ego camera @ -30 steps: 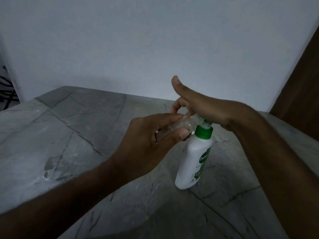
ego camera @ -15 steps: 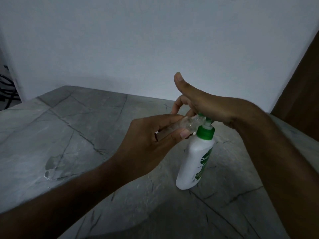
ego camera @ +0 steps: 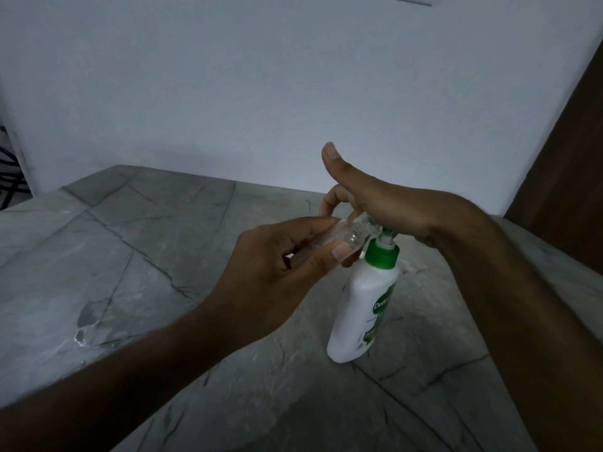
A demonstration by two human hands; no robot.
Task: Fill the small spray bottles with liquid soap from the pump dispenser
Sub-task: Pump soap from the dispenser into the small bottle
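One dispenser [ego camera: 362, 308] — seemingly one spray bottle [ego camera: 339, 238]

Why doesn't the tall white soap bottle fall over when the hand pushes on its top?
The soap bottle looks tall and narrow, so it could probably tip if shoved sideways. The right hand seems to press straight down on the pump, which likely keeps it planted on the stone counter. Its smooth plastic may be slippery if soapy.
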